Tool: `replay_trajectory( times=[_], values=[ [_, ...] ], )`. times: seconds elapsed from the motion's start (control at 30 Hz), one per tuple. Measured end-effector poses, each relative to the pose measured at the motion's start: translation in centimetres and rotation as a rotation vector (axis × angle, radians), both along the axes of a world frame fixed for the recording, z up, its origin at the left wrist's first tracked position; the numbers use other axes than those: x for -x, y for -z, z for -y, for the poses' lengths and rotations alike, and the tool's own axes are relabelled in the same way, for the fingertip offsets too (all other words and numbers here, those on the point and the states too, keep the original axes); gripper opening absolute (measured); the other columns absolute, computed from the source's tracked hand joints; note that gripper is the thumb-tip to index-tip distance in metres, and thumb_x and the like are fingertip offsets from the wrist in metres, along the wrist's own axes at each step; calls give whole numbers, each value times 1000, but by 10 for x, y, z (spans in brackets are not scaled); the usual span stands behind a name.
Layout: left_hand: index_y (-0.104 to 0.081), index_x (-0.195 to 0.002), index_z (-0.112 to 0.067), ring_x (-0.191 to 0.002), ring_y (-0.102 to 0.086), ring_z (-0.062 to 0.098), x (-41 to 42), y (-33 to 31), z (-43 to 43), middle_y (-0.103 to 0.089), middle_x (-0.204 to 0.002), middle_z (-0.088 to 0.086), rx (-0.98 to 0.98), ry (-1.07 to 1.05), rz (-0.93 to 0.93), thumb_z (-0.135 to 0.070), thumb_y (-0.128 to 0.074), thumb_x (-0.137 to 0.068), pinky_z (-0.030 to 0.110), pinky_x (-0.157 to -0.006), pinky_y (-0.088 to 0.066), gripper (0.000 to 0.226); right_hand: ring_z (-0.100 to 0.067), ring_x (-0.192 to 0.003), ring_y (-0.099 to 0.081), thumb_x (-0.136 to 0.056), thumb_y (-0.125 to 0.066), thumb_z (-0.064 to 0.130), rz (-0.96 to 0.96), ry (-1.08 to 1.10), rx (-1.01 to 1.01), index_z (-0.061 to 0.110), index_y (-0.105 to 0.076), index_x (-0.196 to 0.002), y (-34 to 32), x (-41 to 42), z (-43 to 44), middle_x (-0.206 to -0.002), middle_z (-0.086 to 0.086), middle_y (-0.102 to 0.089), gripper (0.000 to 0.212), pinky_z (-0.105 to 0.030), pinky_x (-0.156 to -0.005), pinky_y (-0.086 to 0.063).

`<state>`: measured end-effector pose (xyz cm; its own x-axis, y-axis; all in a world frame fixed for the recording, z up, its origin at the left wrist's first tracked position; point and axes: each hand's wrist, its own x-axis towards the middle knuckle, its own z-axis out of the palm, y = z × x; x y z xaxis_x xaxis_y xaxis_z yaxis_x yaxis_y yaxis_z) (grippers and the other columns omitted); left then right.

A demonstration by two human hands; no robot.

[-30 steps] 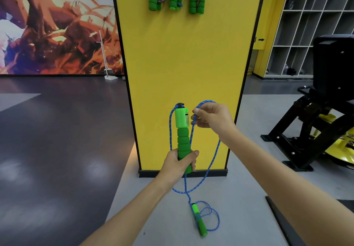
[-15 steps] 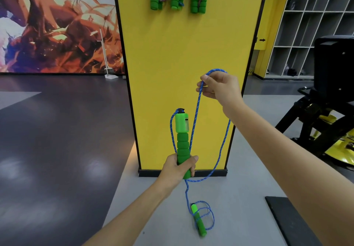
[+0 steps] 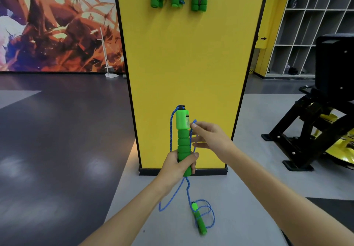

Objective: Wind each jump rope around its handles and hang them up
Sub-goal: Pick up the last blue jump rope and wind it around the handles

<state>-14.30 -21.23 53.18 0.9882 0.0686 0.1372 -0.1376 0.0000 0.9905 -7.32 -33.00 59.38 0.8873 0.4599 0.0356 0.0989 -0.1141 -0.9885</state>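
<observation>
we're mid-wind on the blue jump rope point(image 3: 171, 130): left grip point(image 3: 177, 162) wrapped round the upright green handle point(image 3: 183, 130), right grip point(image 3: 212, 138) pinching a loop beside its top. other handle point(image 3: 199, 220) lies on the floor point(image 3: 249, 207). next, we'd guess, lay that loop snug round the foam.

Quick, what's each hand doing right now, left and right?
Left hand: grips the lower end of the upright green foam rope handle.
Right hand: pinches the blue braided rope beside the handle's top block.
</observation>
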Motion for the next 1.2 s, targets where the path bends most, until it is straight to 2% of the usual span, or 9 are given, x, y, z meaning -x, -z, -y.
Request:
replay_trajectory(
  times=[0.1, 0.23, 0.3, 0.37, 0.47, 0.6, 0.8, 1.07, 1.2],
  values=[
    [-53, -70, -7, -52, -52, 14, 0, 0, -1, -53, -58, 2, -2, 9, 4, -10, -58, -93, 20, -57, -45, 23, -18, -84, -66, -97, -51, 22, 15, -47, 33, 7, -66, -108, 12, 7, 3, -98, -10, -70, 25, -40, -89, -52],
    [-54, -72, -7, -53, -53, 12, 1, -5, -4, -53, -59, 3, -34, 20, 28, -7, -56, -93, 19, -57, -45, 21, -19, -78, -63, -95, -55, 25, 10, -89, 57, 7, -69, -106, 29, 15, 10, -88, -15, -69, 25, -48, -97, -47],
    [-54, -71, -7, -53, -53, 11, 1, -5, -5, -54, -59, 3, -80, 20, 32, -7, -57, -92, 19, -57, -46, 21, -20, -77, -62, -92, -58, 27, -31, -109, 34, 6, -69, -107, 35, 16, 13, -96, -26, -66, 27, -50, -100, -45],
    [-55, -72, -7, -53, -53, 11, 2, -4, -4, -54, -59, 3, -88, 23, 24, -8, -59, -92, 19, -58, -46, 20, -22, -80, -60, -90, -61, 25, -44, -96, 13, 5, -69, -104, 38, 16, 14, -100, -29, -65, 26, -52, -99, -44],
    [-57, -76, -10, -54, -54, 12, 2, -2, -3, -56, -60, 1, -34, 27, 0, -12, -60, -92, 21, -58, -47, 16, -24, -83, -58, -87, -65, 17, -39, -30, -28, 1, -70, -94, 39, 16, 13, -89, -19, -67, 18, -53, -96, -45],
    [-56, -72, -9, -55, -54, 13, 3, 1, -2, -56, -61, 3, -32, 36, -20, -14, -58, -94, 19, -58, -46, 22, -17, -78, -66, -88, -64, 14, -14, 12, -73, 2, -66, -90, 30, 11, 11, -82, -6, -71, 12, -43, -86, -52],
    [-55, -64, -14, -58, -51, 17, 3, 7, -3, -54, -59, 2, -8, 53, -33, -25, -62, -89, 27, -67, -44, 28, -14, -62, -68, -91, -59, 9, 85, 87, -165, 1, -60, -90, -9, -1, 11, -75, -8, -68, 8, -26, -64, -57],
    [-55, -59, -16, -61, -50, 17, 2, 13, 0, -54, -58, 2, -12, 66, -49, -33, -61, -84, 29, -75, -44, 30, -21, -68, -69, -92, -59, 9, 182, 158, -186, 5, -61, -87, -50, -19, 12, -79, -10, -67, 7, -30, -70, -57],
    [-55, -62, -13, -61, -51, 16, 3, 21, 1, -54, -61, 2, -29, 76, -61, -27, -60, -92, 26, -72, -44, 34, -21, -69, -69, -92, -58, 8, 227, 190, -216, 2, -61, -92, -72, -25, 12, -78, -8, -67, 7, -31, -72, -57]
  ],
)
